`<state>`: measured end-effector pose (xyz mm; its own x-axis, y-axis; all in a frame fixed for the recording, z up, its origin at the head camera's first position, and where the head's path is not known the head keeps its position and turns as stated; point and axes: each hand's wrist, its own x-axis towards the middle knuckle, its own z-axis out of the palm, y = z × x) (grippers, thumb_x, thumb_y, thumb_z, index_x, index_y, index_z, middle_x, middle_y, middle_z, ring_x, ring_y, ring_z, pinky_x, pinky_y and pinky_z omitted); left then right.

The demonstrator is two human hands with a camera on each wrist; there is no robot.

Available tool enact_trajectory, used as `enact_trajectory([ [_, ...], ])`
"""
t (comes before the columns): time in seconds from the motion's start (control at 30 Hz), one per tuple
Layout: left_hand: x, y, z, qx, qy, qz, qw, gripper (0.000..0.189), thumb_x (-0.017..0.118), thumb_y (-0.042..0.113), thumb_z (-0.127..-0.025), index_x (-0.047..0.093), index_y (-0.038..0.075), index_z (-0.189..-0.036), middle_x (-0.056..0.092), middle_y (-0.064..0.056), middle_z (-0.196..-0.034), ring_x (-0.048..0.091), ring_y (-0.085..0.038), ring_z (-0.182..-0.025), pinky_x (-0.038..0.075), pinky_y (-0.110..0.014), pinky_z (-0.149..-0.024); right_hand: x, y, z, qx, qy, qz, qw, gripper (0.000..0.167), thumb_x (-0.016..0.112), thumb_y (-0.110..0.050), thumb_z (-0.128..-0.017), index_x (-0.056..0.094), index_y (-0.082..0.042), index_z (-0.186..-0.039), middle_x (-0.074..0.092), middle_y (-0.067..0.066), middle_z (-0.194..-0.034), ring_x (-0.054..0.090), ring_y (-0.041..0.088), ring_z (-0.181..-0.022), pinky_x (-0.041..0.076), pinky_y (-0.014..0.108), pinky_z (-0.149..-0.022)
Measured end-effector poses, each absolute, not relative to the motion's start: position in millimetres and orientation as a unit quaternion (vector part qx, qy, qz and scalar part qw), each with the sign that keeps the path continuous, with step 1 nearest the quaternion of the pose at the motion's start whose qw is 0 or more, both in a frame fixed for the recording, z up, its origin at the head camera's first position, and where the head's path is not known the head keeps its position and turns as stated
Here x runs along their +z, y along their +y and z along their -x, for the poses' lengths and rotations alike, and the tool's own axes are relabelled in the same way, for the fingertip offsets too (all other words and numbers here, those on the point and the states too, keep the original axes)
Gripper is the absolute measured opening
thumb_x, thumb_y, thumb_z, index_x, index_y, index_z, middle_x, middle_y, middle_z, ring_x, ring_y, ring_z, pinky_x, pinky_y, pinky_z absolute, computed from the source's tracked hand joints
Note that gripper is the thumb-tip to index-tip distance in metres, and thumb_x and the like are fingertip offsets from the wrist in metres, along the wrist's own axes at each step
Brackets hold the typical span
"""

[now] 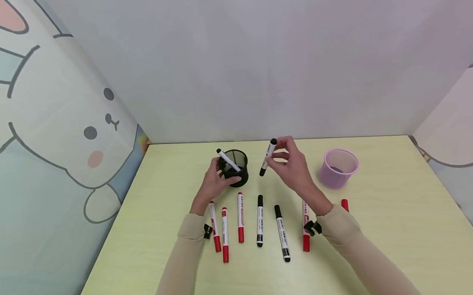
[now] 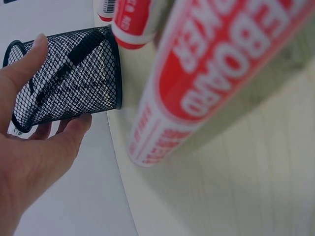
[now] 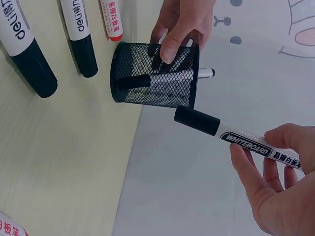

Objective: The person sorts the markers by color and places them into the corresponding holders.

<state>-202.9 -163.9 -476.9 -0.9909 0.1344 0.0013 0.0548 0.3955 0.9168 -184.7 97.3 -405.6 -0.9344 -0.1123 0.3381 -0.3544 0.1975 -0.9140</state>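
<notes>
My left hand (image 1: 212,184) grips a black mesh pen cup (image 1: 242,179) that stands upright near the back of the table, its thumb and fingers around the side. One black-capped marker (image 1: 228,160) leans inside the cup, its end poking above the rim; the mesh shows its dark cap low down in the right wrist view. Between thumb and fingertips, my right hand (image 1: 293,167) pinches a black whiteboard marker (image 3: 246,141). That marker is held in the air to the right of the cup, tilted, with its cap end pointing down.
A pink cup (image 1: 333,179) stands at the right. In front of the hands lie black markers (image 1: 260,221) and several red markers (image 1: 241,217); one red marker (image 1: 306,239) is partly under my right forearm. A pale wall (image 1: 257,67) rises behind the table.
</notes>
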Motion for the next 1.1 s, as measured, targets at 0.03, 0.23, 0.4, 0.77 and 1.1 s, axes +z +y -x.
enact_trajectory([
  [0.03, -477, -164, 203, 0.548, 0.834, -0.056, 0.037, 0.083, 0.086, 0.016, -0.086, 0.033, 0.008, -0.149, 0.046, -0.014, -0.150, 0.039, -0.028, -0.145, 0.034, -0.047, -0.120, -405, 96, 185, 0.617, -0.765, -0.155, 0.101, 0.042, 0.072, 0.007, -0.089, 0.047, -0.001, -0.122, 0.062, 0.015, -0.114, 0.071, 0.032, -0.103, 0.060, 0.024, -0.081],
  [0.23, -479, -166, 202, 0.552, 0.831, -0.051, 0.042, 0.083, 0.087, 0.016, -0.085, 0.034, 0.008, -0.148, 0.046, -0.013, -0.150, 0.039, -0.028, -0.145, 0.034, -0.047, -0.120, -404, 87, 187, 0.636, -0.746, -0.166, 0.112, 0.041, 0.072, 0.008, -0.090, 0.047, 0.001, -0.121, 0.062, 0.016, -0.112, 0.071, 0.032, -0.104, 0.060, 0.024, -0.083],
  [0.4, -483, -165, 202, 0.548, 0.834, -0.055, 0.039, 0.082, 0.087, 0.017, -0.085, 0.034, 0.009, -0.147, 0.046, -0.013, -0.151, 0.039, -0.027, -0.146, 0.034, -0.047, -0.120, -406, 82, 189, 0.655, -0.726, -0.174, 0.117, 0.041, 0.071, 0.007, -0.091, 0.047, 0.002, -0.123, 0.061, 0.017, -0.113, 0.071, 0.032, -0.106, 0.060, 0.024, -0.084],
  [0.77, -477, -164, 200, 0.549, 0.833, -0.060, 0.038, 0.083, 0.086, 0.016, -0.086, 0.032, 0.006, -0.149, 0.044, -0.015, -0.152, 0.038, -0.030, -0.146, 0.033, -0.051, -0.120, -397, 61, 195, 0.673, -0.696, -0.212, 0.131, 0.040, 0.070, 0.009, -0.092, 0.047, 0.002, -0.124, 0.059, 0.017, -0.114, 0.070, 0.034, -0.106, 0.060, 0.028, -0.085],
  [1.1, -477, -163, 203, 0.549, 0.833, -0.060, 0.033, 0.081, 0.086, 0.015, -0.086, 0.033, 0.007, -0.147, 0.046, -0.014, -0.149, 0.040, -0.029, -0.144, 0.033, -0.050, -0.120, -396, 46, 202, 0.653, -0.708, -0.238, 0.126, 0.037, 0.070, 0.005, -0.093, 0.049, 0.000, -0.124, 0.059, 0.016, -0.115, 0.070, 0.032, -0.107, 0.061, 0.033, -0.086],
])
